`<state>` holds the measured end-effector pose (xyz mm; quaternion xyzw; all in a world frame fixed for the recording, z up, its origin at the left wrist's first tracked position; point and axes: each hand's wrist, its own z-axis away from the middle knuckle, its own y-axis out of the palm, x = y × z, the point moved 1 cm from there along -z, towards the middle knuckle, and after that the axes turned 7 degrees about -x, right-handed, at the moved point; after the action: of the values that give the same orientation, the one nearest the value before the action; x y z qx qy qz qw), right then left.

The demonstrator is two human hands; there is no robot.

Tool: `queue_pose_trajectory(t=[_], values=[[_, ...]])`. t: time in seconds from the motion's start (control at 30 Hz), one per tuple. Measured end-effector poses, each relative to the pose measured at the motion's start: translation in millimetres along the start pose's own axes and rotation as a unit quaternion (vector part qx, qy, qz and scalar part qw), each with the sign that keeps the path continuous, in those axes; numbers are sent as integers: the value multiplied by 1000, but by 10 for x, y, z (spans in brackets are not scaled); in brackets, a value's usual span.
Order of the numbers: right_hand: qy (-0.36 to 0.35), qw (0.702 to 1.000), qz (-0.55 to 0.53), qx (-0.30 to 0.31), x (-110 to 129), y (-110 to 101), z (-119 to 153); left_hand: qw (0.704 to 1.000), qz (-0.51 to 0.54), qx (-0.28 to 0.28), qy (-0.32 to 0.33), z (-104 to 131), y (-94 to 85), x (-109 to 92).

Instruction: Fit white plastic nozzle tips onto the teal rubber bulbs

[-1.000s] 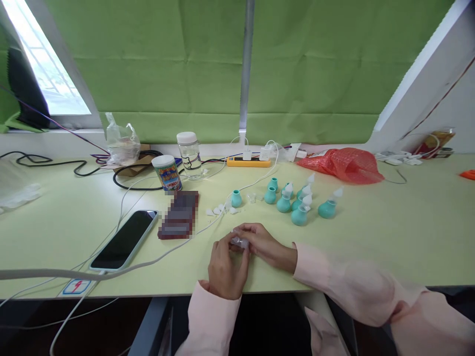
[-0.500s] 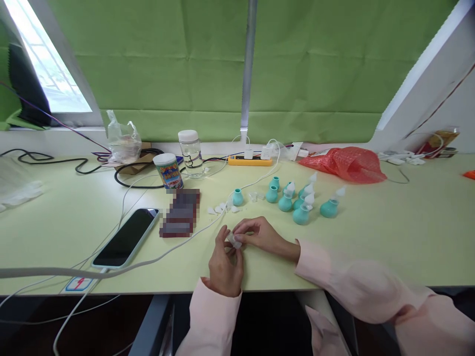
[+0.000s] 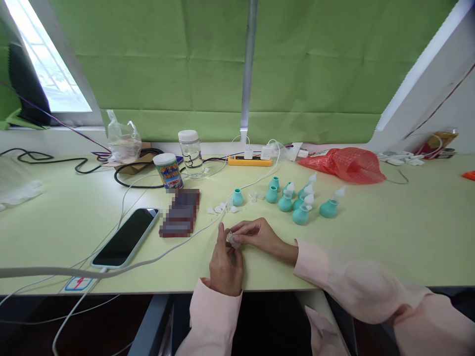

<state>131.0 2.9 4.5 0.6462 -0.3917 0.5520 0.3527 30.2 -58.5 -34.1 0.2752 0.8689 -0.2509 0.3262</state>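
Observation:
My left hand and my right hand meet over the front part of the table. Between their fingertips is a small translucent whitish plastic piece, partly hidden by the fingers. My right thumb and fingers pinch it from the right, while the left fingers close on it from below and the left. Just beyond lie several small white tips and a lone teal squeeze bulb with an open neck. Clear plastic connectors rest right of that bulb. Several teal bulbs with white tips stand farther right.
A white cable crosses the table left of my hands. Near it are a phone and a blurred dark red item. Behind stand a printed canister, a clear jar, a yellow power strip and a red bubble-wrap bag.
Both hands stay in nearly the same place. The fingers have shifted slightly around the plastic piece, which has turned a little and moved slightly left.

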Motion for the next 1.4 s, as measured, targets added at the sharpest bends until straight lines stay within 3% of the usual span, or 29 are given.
queue_pose_trajectory(t=[0.3, 0.77, 1.0, 1.23, 1.4], values=[[-34, 999, 21, -26, -32, 21, 16, 1000, -17, -13, 3, 24, 20, 43], [-68, 996, 58, -4, -31, 37, 46, 1000, 3, -18, -19, 2, -10, -27], [-88, 994, 64, -9, -51, 37, 53, 999, -23, -36, 25, 40, 37, 75], [-53, 998, 14, -33, -64, 74, 75, 994, -35, -56, 83, 37, 42, 54], [-27, 1000, -5, -8, -42, 68, 31, 997, -13, -59, 44, 27, 13, -27]])
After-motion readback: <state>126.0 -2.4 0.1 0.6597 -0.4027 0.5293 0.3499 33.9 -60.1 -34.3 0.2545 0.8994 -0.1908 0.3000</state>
